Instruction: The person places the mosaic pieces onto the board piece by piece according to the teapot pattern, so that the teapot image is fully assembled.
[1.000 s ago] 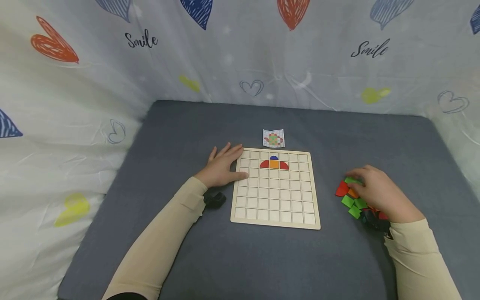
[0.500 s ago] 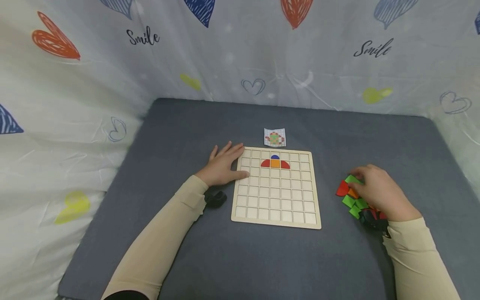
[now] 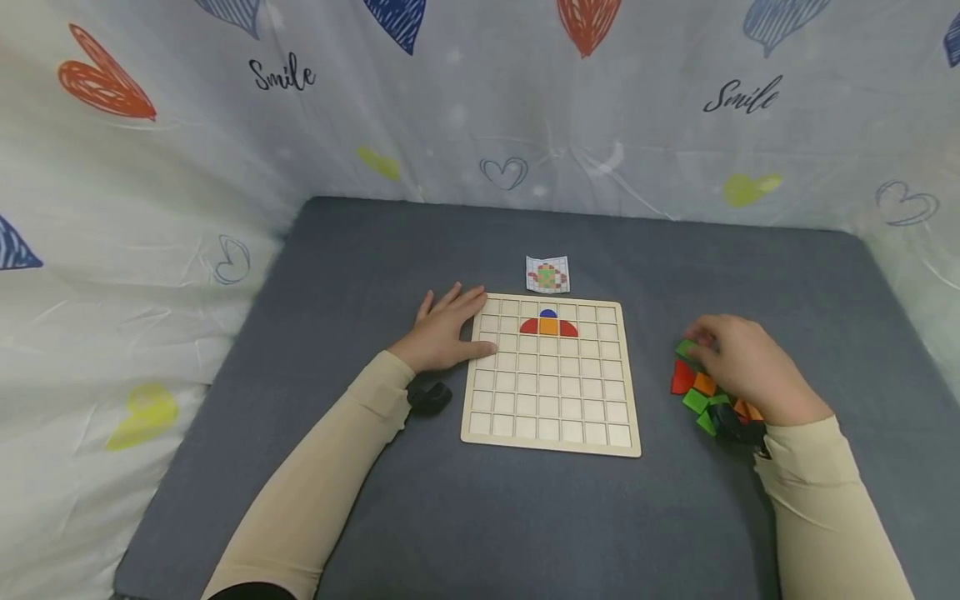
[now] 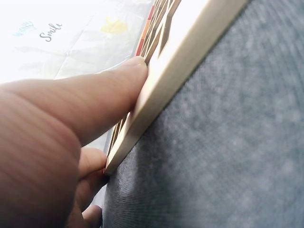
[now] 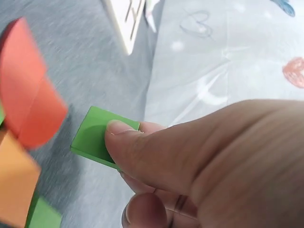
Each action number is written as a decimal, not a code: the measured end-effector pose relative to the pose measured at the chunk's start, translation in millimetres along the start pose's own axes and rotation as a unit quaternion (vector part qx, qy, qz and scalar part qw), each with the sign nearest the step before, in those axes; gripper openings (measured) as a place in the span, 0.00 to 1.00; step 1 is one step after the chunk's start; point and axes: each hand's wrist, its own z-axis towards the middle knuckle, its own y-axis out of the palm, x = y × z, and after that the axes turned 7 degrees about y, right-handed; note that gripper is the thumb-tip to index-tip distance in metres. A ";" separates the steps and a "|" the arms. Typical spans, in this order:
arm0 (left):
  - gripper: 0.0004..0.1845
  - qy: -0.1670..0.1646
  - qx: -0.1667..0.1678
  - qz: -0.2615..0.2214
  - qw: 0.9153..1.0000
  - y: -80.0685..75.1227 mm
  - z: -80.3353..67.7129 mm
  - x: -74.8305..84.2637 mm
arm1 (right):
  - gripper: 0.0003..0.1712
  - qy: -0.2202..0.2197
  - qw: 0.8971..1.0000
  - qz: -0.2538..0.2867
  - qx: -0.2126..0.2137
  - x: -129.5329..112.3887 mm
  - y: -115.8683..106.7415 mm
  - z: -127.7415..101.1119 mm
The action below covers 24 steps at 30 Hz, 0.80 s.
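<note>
Head view: the step in hand looks like picking a piece for the wooden grid board [image 3: 551, 379] — the right hand [image 3: 738, 367] sits over the pile of coloured pieces [image 3: 701, 392] on the grey bench [image 3: 375, 250], right of the board and apart from it. In the right wrist view a thumb and finger pinch the green square piece [image 5: 95, 137] by its near edge; it appears barely off the cloth or just touching it, and I cannot tell which. A red curved piece [image 5: 28, 109] and an orange piece [image 5: 14, 185] lie just beside it.

The left hand [image 3: 444, 333] lies flat with fingers spread, its fingertips on the board's left edge, the thumb [image 4: 95, 99] pressed against the frame. The board already carries a blue half-round piece [image 3: 548, 315] above an orange square flanked by two red quarter-rounds [image 3: 530, 327], near its far edge. The next move, as I judge it, calls for carrying the green piece across to a cell and matching it to the pattern card [image 3: 547, 276] lying just beyond the board — keeping it level so that it drops in squarely.

Hard to make out: the card's pattern is too small to read; the right hand covers part of the pile, and a dark object [image 3: 731, 425] under the wrist is unclear.
</note>
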 end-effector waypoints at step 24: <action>0.51 -0.002 0.002 0.006 1.000 -0.1 0.0 0.3 | 0.07 -0.066 0.997 -0.003 -0.025 -94.9 13.0 38.4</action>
